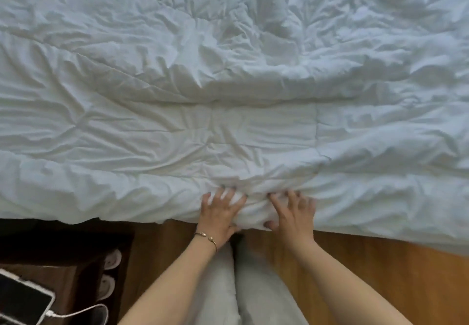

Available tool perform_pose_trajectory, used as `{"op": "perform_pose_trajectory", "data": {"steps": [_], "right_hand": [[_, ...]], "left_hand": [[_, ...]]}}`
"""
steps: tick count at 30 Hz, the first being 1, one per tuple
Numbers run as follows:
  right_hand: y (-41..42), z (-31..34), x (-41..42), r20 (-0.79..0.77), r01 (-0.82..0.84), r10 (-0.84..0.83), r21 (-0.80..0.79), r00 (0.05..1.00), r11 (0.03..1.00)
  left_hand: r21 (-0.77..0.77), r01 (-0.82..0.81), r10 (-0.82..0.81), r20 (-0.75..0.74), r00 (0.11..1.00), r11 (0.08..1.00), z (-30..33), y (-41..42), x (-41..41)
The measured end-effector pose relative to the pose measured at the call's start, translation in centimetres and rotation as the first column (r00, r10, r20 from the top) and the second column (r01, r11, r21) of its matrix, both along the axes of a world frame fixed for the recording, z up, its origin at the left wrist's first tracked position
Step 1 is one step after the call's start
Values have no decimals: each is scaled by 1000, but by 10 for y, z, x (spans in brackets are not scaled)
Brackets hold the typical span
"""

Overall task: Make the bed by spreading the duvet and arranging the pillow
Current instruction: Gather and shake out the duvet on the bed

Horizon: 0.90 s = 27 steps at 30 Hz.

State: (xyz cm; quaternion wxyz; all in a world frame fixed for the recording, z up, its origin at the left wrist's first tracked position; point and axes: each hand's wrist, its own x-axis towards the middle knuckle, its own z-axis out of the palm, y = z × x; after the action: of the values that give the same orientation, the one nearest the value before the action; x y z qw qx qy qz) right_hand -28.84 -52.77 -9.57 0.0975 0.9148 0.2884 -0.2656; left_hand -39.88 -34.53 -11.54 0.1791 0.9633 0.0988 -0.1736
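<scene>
A white, heavily wrinkled duvet (228, 83) covers the whole bed and hangs over its near edge. My left hand (219, 214) lies on that near edge with fingers spread, the thumb tucked under the hem. Right beside it, my right hand (293, 214) rests on the duvet with spread fingers, its thumb also at the hem. The fabric bunches into folds between and above the two hands. A gold bracelet sits on my left wrist. No pillow is in view.
A wooden floor (368, 274) runs along the bed's near side, where my grey-trousered legs (248, 286) stand. At the lower left is a dark nightstand (76, 261) with a phone (22, 296) and a white charging cable (83, 310). White slippers (111, 271) lie beside it.
</scene>
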Motion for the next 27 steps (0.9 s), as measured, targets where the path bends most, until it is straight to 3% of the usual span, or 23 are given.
{"op": "perform_pose_trajectory", "data": {"steps": [3, 6, 9, 13, 15, 17, 19, 23, 27], "right_hand": [[-4, -16, 28, 1, -31, 31, -88, 1000, 996], [-7, -13, 45, 48, -78, 72, 139, 996, 987], [-36, 7, 12, -40, -7, 11, 84, 999, 996], [-74, 16, -33, -314, 132, -159, -107, 936, 986], [-75, 20, -19, -373, 229, -241, -77, 896, 970], [-78, 24, -3, -201, 261, -249, 37, 948, 965], [-89, 29, 14, -73, 303, -297, 108, 952, 947], [-156, 37, 52, -141, 367, -358, 47, 923, 929], [-250, 40, 78, -153, 318, -304, 74, 940, 945]], "left_hand": [[83, -15, 11, 49, 999, 996, -18, 13, 23], [18, 55, -56, 83, 995, 998, -16, 19, 38], [-148, 71, -88, -116, 989, 986, 3, 7, 30], [-181, 92, -174, -517, 838, 979, 30, -14, 13], [-121, 62, -109, -436, 893, 991, 37, -28, 16], [-43, 7, -14, -176, 984, 999, 37, -48, 22], [-63, -28, 25, -44, 999, 998, 34, -72, 35], [-169, -5, -30, -202, 979, 986, 29, -138, 67], [-254, 21, -73, -194, 978, 967, 36, -231, 105]]}}
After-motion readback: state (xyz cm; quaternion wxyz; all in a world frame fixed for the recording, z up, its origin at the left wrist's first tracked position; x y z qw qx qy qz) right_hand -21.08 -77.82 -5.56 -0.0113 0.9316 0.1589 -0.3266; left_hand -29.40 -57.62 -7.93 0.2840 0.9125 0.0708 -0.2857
